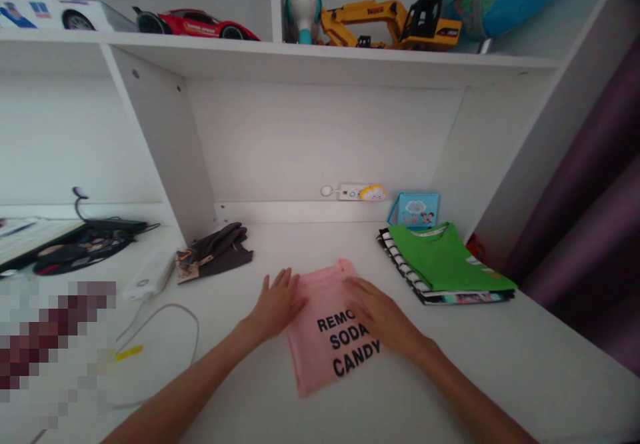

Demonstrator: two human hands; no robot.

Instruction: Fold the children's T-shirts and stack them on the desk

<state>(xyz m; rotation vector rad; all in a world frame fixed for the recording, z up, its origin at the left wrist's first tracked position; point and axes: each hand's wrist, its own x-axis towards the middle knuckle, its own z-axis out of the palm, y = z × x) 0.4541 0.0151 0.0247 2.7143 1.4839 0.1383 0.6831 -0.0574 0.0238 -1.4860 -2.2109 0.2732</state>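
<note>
A folded pink T-shirt (313, 357) with black lettering lies flat on the white desk (240, 391). My left hand (280, 304) rests on its left edge, fingers spread. Across the upper right part of the shirt lies my right hand (377, 311), its fingers stretched out and covering some of the letters. Neither hand grips the cloth. To the right is a stack of folded clothes with a green T-shirt (445, 257) on top and a black-and-white striped garment (403, 264) under it. A dark folded garment (215, 251) sits back to the left.
A white power strip (150, 276) and its cable (196, 327) lie at the left. At the back stand a small blue desk calendar (415, 209) and a white socket strip (350, 192). Overhead, a shelf (320, 61) holds a red toy car (200, 23) and a yellow toy excavator (395, 24).
</note>
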